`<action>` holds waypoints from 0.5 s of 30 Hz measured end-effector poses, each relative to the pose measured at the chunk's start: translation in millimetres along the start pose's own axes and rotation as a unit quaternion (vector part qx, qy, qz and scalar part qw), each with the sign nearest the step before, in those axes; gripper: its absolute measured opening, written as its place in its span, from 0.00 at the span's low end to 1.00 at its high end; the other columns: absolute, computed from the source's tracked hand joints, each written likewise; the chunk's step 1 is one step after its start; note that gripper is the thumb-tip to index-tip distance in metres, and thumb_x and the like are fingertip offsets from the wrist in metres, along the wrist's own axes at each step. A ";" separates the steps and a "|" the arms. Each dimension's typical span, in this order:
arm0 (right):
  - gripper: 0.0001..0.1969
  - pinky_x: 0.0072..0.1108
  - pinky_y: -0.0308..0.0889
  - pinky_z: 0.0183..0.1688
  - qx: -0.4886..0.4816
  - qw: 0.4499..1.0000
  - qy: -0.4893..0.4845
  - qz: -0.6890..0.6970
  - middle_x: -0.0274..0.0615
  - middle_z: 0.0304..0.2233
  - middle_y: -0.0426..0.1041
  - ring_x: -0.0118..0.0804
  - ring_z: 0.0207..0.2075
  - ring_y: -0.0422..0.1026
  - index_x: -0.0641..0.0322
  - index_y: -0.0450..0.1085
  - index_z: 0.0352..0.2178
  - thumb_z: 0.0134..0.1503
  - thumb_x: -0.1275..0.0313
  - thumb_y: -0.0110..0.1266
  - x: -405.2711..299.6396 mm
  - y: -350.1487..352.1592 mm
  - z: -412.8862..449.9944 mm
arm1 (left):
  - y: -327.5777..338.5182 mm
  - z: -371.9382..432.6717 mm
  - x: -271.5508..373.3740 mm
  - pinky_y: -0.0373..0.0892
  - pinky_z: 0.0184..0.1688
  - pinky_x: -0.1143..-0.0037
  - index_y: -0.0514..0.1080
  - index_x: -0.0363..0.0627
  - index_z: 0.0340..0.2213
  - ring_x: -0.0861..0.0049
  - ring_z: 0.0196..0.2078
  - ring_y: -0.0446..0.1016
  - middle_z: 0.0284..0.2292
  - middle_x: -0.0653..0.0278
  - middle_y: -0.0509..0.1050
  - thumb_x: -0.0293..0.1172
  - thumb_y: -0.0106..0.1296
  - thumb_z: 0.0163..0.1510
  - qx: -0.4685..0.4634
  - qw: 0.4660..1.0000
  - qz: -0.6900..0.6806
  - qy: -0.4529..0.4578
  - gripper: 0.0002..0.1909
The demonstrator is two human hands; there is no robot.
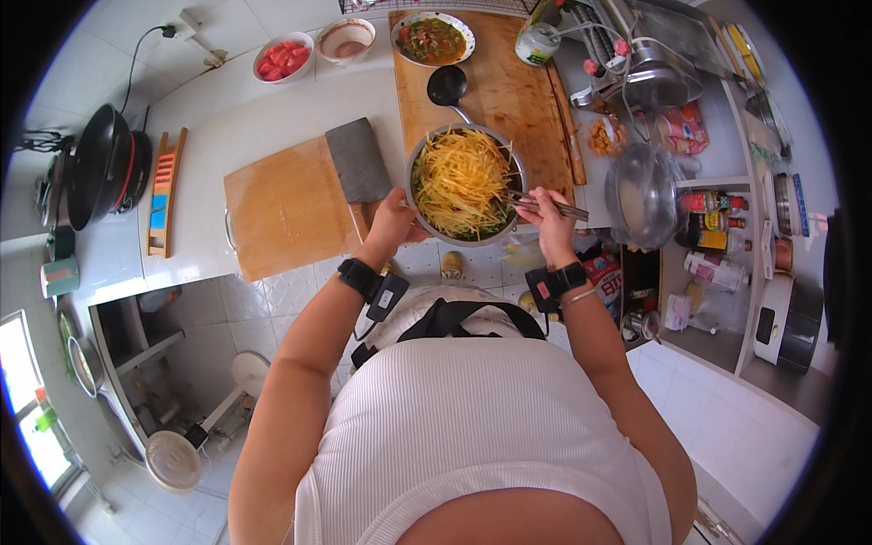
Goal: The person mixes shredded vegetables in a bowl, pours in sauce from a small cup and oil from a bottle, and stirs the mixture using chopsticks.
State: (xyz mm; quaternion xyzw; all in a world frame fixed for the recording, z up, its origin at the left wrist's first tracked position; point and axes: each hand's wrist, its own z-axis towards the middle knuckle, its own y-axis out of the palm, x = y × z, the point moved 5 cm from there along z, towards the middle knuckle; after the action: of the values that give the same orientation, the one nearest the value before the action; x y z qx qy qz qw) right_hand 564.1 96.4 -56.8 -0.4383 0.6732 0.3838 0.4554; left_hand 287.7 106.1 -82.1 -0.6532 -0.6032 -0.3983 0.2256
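A round metal bowl heaped with yellow shredded strips over some greens is in front of me, above the counter's near edge. My left hand grips the bowl's lower left rim. In my right hand is a pair of dark chopsticks, their tips among the strips at the bowl's right side. Just beyond the bowl, a black ladle with a metal handle lies on a large wooden board. Left of the bowl, a cleaver rests partly on a smaller cutting board.
At the back stand a bowl of red chunks, an emptied-looking bowl, a patterned dish of cooked food and a glass jar. A slicer and wok are left; a clear bowl and bottles right.
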 end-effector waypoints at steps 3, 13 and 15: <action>0.09 0.22 0.73 0.32 0.028 0.992 0.057 0.108 0.44 0.32 0.70 0.35 0.31 0.73 0.67 0.66 0.31 0.55 0.70 0.49 33.5 -14.9 5.1 | -1.2 -0.2 -0.2 0.73 0.22 0.79 0.59 0.40 0.34 0.69 0.25 0.76 0.29 0.54 0.73 0.22 0.37 0.53 0.008 1.000 -0.001 -0.015 0.05; 0.11 0.21 0.72 0.32 0.020 0.994 0.003 0.105 0.45 0.29 0.72 0.35 0.28 0.73 0.70 0.66 0.32 0.55 0.69 0.49 -15.0 -9.9 -17.9 | -2.2 -2.5 1.3 0.73 0.22 0.80 0.57 0.42 0.31 0.70 0.24 0.76 0.29 0.55 0.73 0.23 0.37 0.54 0.003 1.000 -0.002 -0.025 0.02; 0.11 0.19 0.72 0.30 -0.016 0.998 -0.044 0.045 0.45 0.28 0.72 0.35 0.27 0.74 0.71 0.66 0.32 0.55 0.69 0.49 -38.0 6.4 -19.9 | -3.0 -1.8 -1.0 0.73 0.22 0.79 0.58 0.42 0.32 0.70 0.24 0.76 0.30 0.55 0.73 0.23 0.37 0.54 0.009 1.000 -0.001 -0.028 0.03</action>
State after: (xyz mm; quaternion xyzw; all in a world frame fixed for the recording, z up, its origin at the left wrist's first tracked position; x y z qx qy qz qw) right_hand 560.2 89.4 -14.1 -0.3971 0.6657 0.4332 0.4599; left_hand 284.4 104.6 -82.4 -0.6615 -0.6136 -0.3746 0.2136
